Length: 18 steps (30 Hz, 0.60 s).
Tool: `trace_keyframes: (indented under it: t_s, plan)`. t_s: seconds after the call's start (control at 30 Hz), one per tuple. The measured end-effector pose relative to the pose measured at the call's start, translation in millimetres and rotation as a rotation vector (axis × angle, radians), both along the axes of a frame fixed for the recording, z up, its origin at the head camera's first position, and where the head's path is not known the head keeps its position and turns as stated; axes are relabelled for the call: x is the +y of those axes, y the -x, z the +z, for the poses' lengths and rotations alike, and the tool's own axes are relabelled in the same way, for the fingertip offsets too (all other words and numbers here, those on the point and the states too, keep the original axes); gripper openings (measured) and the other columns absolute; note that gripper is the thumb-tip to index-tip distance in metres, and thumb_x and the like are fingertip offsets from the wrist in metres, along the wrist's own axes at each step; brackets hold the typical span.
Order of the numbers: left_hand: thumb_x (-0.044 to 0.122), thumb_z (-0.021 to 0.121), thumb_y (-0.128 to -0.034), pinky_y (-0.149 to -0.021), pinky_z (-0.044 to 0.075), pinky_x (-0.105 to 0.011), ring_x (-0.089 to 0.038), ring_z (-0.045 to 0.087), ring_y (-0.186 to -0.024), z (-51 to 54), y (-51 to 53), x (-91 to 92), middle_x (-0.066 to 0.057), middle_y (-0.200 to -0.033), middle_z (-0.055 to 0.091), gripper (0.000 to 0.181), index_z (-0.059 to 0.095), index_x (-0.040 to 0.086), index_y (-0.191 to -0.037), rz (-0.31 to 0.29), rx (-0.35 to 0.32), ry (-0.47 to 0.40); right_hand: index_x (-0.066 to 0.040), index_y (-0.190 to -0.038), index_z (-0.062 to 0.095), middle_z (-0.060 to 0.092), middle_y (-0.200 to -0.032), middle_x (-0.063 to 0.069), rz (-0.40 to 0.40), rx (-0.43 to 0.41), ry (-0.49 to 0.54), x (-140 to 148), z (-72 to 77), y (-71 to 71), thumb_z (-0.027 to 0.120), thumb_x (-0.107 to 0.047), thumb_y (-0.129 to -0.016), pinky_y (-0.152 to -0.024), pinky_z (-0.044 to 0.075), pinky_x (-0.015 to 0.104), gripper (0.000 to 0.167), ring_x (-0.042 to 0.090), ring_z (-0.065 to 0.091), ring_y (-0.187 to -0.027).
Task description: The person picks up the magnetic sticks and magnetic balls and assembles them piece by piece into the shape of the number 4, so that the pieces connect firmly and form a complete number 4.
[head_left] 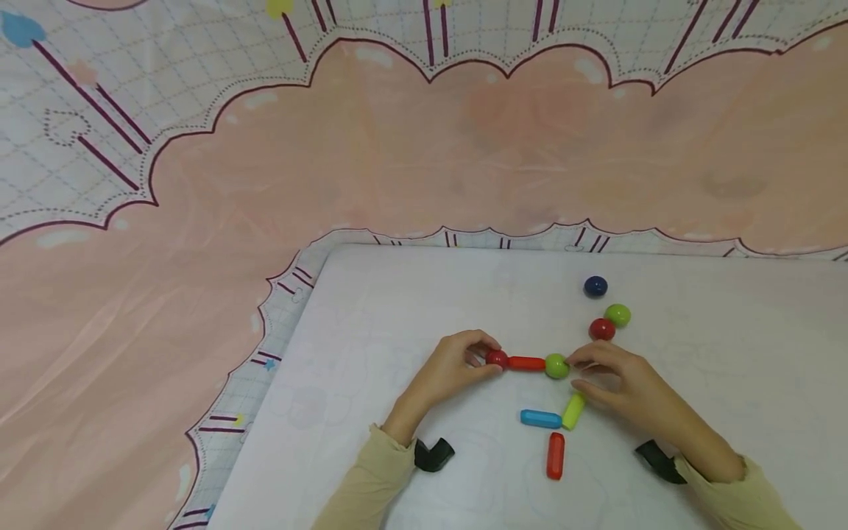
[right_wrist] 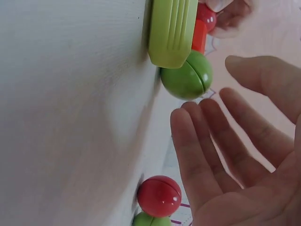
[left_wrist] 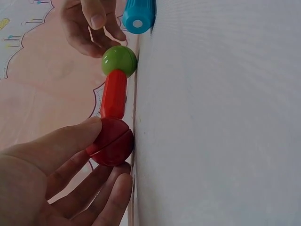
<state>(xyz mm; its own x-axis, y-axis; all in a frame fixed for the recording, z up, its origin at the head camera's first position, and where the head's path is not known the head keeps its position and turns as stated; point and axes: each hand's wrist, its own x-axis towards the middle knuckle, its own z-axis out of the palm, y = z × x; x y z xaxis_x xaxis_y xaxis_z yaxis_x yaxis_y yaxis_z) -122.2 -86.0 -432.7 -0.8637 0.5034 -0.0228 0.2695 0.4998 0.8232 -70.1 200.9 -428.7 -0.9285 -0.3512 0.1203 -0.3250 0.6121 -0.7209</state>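
I have the left hand [head_left: 457, 363] pinching a red ball [head_left: 496, 358] between thumb and fingers, low on the pale worktop [head_left: 397, 294]. From that ball a red rod [head_left: 526, 364] runs to a green ball [head_left: 557, 366], the three joined in a straight line. On my other side the right hand [head_left: 634, 375] holds nothing: its fingers reach out nearly straight, thumb well apart, right by the green ball. I cannot tell whether a fingertip touches it.

Nearer the sleeves, I see a yellow-green rod [head_left: 573, 411] slanting just below the right thumb, a blue rod [head_left: 540, 418] with one end right beside it, and a second red rod [head_left: 555, 456] pointing towards me. Beyond the right hand sit a second red ball [head_left: 602, 329] and a second green ball [head_left: 617, 315], side by side, with a dark blue ball [head_left: 595, 286] farther off.
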Motion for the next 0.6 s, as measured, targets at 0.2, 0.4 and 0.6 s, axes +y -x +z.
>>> trace_keyframes:
  t_s: [0.2, 0.4, 0.6]
  plan:
    - [0.011, 0.078, -0.0859, -0.081, 0.054, -0.022, -0.012, 0.065, -0.092, 0.1, -0.2, 0.3, -0.002, -0.105, 0.072, 0.029, 0.069, 0.008, -0.113, 0.000, -0.002, -0.002, -0.018, -0.111, 0.070, 0.068, -0.107, -0.009, 0.066, -0.009, -0.017, 4.4, -0.7, -5.6, 0.081, -0.012, -0.082, -0.085, 0.054, 0.021, 0.033, 0.007, 0.062, -0.095]
    - [0.011, 0.079, -0.0853, -0.080, 0.054, -0.021, -0.012, 0.064, -0.091, 0.6, -0.7, 0.3, -0.002, -0.104, 0.072, 0.029, 0.069, 0.009, -0.112, 0.011, -0.006, 0.004, -0.019, -0.109, 0.070, 0.067, -0.106, -0.012, 0.181, 0.005, -0.012, 6.7, -5.7, -6.8, 0.082, -0.015, -0.081, -0.087, 0.049, 0.014, 0.031, 0.004, 0.060, -0.095]
    - [0.012, 0.079, -0.0852, -0.080, 0.053, -0.021, -0.012, 0.065, -0.091, 0.3, 0.2, 0.4, -0.002, -0.104, 0.072, 0.029, 0.069, 0.009, -0.112, 0.013, -0.001, 0.007, -0.023, -0.107, 0.071, 0.066, -0.104, -0.015, 0.246, 0.006, -0.003, 8.6, -7.7, -5.4, 0.080, -0.023, -0.085, -0.089, 0.048, 0.013, 0.024, 0.003, 0.058, -0.096]
